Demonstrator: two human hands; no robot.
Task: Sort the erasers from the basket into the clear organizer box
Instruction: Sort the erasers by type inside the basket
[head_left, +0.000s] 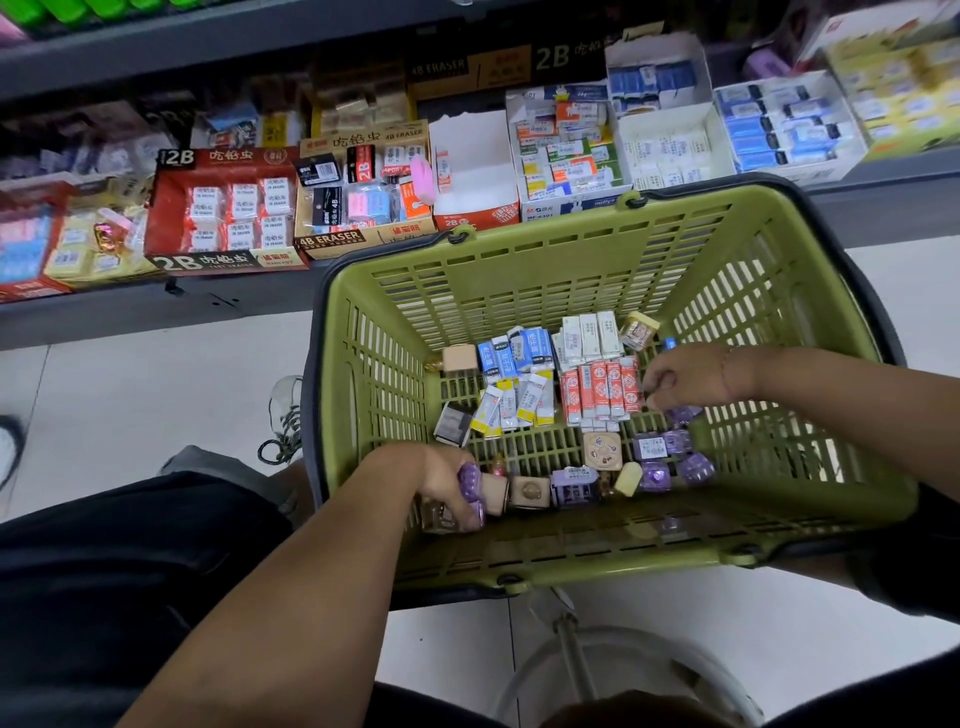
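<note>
A green slotted basket (519, 270) sits in front of me with both my hands inside it. On its floor lie blue-sleeved erasers (514, 353), white ones (592, 335), orange-and-white ones (600, 389), yellow-ended ones (511, 405) and several purple wrapped erasers (670, 457). My left hand (447, 483) grips a stack of purple erasers (471, 488) at the near left of the basket. My right hand (685, 376) reaches in from the right, fingers curled, touching a purple eraser (683, 414) under its fingertips. No clear organizer box is in view.
A low shelf (156, 312) behind the basket carries open display cartons of erasers, among them a red 2B carton (223, 208) and a white carton (475, 171). A shoe (283, 415) stands left of the basket. A stool frame (571, 649) shows below it.
</note>
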